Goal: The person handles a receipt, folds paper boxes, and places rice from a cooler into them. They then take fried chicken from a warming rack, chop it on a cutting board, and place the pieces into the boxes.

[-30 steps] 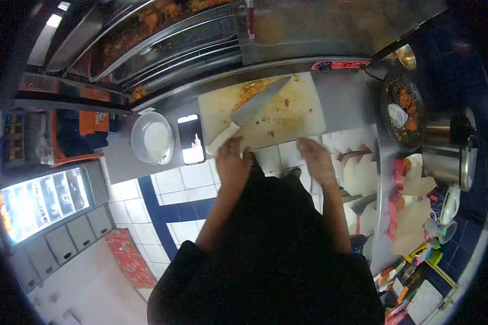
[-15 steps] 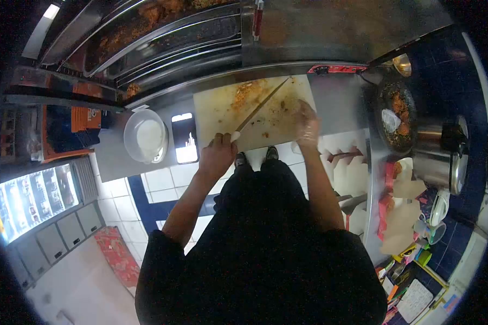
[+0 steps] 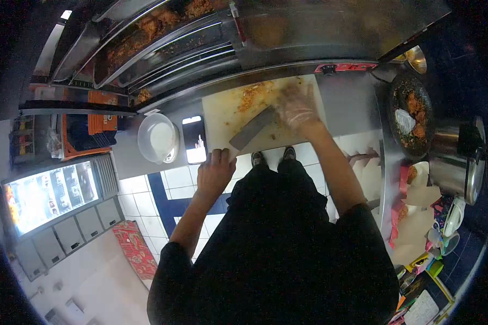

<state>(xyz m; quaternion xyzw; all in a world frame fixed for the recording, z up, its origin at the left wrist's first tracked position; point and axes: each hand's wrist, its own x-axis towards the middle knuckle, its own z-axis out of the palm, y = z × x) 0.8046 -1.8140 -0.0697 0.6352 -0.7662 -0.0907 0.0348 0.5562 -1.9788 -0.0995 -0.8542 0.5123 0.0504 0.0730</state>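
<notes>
My left hand is closed around the handle of a knife at the near edge of the cutting board. The broad side of the knife blade faces up, running diagonally away to the right across the board. At the blade's far end is my right hand, in a clear plastic glove, low over the board and smeared by motion. Reddish-brown food scraps lie across the far part of the board. Fingers of the right hand are too blurred to make out.
Left of the board are a phone with a lit screen and a clear plastic tub. Metal racks with trays of food rise at the back left. To the right stand a dark pan with food and a steel pot.
The knife has turned from edge-on to showing its broad side. My right hand has moved left and away from me, to the blade's far end. The whole view has shifted slightly.
</notes>
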